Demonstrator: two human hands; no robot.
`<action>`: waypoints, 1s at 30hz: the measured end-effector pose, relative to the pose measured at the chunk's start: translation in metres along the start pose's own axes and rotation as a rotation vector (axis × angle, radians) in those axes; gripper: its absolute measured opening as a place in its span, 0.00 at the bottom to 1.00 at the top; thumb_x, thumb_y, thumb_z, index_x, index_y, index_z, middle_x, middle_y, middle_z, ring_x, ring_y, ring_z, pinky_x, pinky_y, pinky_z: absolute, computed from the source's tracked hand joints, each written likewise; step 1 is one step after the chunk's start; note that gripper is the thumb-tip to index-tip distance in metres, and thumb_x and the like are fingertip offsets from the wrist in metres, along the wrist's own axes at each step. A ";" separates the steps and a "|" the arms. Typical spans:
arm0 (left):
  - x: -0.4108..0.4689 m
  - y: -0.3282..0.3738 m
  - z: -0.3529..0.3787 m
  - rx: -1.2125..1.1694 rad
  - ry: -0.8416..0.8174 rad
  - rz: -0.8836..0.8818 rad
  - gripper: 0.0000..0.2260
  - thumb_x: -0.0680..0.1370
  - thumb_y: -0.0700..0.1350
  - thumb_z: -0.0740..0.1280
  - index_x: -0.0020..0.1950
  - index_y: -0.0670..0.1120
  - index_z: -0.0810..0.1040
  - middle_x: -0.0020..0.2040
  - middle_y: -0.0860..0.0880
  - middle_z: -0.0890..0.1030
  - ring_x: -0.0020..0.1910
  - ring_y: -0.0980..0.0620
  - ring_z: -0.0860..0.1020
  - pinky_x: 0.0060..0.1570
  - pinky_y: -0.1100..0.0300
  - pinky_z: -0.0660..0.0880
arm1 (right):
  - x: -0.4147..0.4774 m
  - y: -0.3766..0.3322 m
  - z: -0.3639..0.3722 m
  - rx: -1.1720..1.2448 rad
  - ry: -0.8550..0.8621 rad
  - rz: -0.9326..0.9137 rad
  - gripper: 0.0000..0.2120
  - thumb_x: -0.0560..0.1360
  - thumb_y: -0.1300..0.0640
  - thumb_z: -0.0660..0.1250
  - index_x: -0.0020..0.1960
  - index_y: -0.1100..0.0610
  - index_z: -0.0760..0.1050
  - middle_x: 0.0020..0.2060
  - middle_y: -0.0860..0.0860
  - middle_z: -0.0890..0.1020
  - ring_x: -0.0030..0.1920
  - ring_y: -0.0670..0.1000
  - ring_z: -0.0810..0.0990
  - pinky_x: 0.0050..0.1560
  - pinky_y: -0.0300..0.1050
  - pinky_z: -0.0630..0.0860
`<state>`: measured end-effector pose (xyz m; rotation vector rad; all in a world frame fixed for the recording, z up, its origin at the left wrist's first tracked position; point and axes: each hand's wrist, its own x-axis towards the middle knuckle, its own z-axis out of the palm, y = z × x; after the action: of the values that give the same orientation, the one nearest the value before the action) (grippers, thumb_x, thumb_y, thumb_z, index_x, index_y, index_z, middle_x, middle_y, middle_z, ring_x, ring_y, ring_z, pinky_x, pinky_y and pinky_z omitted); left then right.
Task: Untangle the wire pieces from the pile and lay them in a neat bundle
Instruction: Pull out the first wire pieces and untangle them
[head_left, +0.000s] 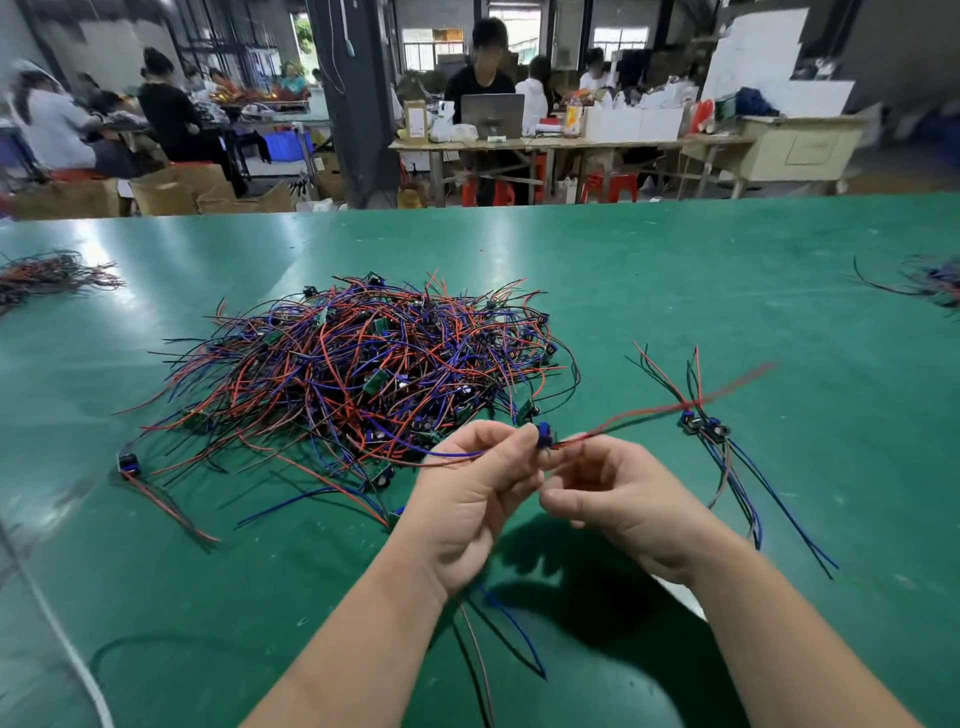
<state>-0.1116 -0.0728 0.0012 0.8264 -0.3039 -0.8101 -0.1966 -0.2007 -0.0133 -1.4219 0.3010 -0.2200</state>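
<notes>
Left hand (467, 499) and right hand (623, 499) pinch one wire piece (543, 435), pile (363, 364) beyond

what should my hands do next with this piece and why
Probably draw the wire piece rightward and lay it on the small bundle: the left hand and right hand both pinch it near its blue part, and its red lead points that way.

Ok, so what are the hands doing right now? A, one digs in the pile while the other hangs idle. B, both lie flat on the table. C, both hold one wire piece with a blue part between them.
C: the left hand and the right hand both pinch the wire piece at its blue part, on the near side of the pile.
</notes>
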 end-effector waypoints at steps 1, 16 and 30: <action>0.001 -0.002 0.000 0.035 0.037 0.048 0.04 0.61 0.40 0.73 0.29 0.46 0.79 0.33 0.45 0.82 0.31 0.54 0.81 0.33 0.65 0.78 | 0.000 0.000 0.004 0.077 -0.002 -0.036 0.15 0.58 0.66 0.78 0.42 0.58 0.79 0.32 0.54 0.79 0.30 0.48 0.75 0.30 0.36 0.71; 0.004 -0.001 -0.011 0.370 -0.103 0.022 0.17 0.74 0.25 0.61 0.45 0.43 0.84 0.43 0.44 0.85 0.41 0.51 0.84 0.39 0.63 0.79 | 0.005 -0.017 -0.003 0.563 0.249 -0.015 0.03 0.60 0.65 0.70 0.32 0.59 0.81 0.27 0.54 0.79 0.23 0.45 0.76 0.24 0.34 0.74; -0.005 -0.010 -0.007 0.681 -0.094 -0.240 0.03 0.69 0.37 0.75 0.37 0.40 0.82 0.32 0.43 0.82 0.29 0.52 0.81 0.32 0.62 0.78 | 0.010 -0.017 -0.023 0.278 0.553 0.010 0.05 0.70 0.65 0.72 0.38 0.61 0.76 0.24 0.50 0.78 0.21 0.43 0.72 0.21 0.31 0.66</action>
<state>-0.1164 -0.0695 -0.0111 1.4847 -0.5887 -0.9859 -0.1948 -0.2277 0.0002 -1.0634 0.7017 -0.6261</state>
